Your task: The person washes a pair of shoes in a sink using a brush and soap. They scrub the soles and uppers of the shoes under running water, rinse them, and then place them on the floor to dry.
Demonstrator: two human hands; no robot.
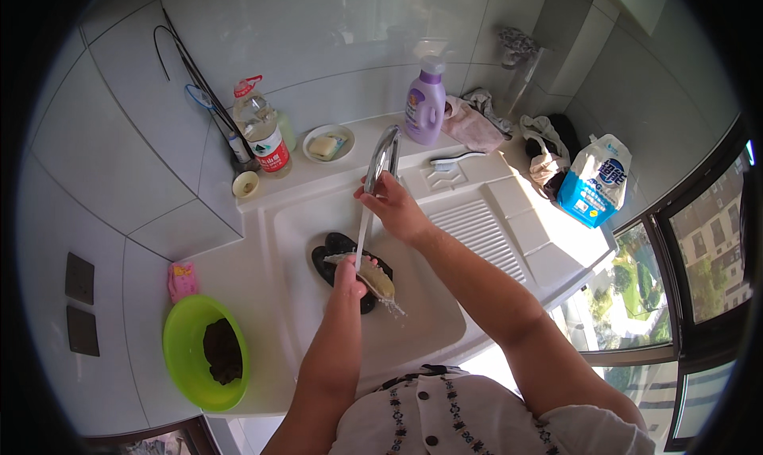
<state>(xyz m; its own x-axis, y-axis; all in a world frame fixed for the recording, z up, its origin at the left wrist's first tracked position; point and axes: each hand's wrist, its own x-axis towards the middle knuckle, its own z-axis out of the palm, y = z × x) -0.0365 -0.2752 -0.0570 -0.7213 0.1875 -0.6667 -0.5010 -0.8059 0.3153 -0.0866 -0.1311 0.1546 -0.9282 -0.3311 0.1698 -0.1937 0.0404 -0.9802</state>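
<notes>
Water runs from the chrome faucet (390,148) into a white sink (411,330). My left hand (351,276) holds a wet, flat, yellowish-beige piece, perhaps an insole (375,279), under the stream, and water splashes off its lower end. My right hand (390,201) is at the faucet's spout end, its fingers around the metal. Beneath the held piece, dark shoes or slippers (341,241) lie on the sink's bottom, partly hidden by my left hand.
Left of the sink stands a green basin (176,359) with dark cloth (222,350). Behind are a large plastic bottle (262,127), a soap dish (349,151), a purple detergent bottle (424,106) and a brush (456,160). Right are a ribbed washboard (477,234), cloths (477,127) and a detergent pouch (596,181).
</notes>
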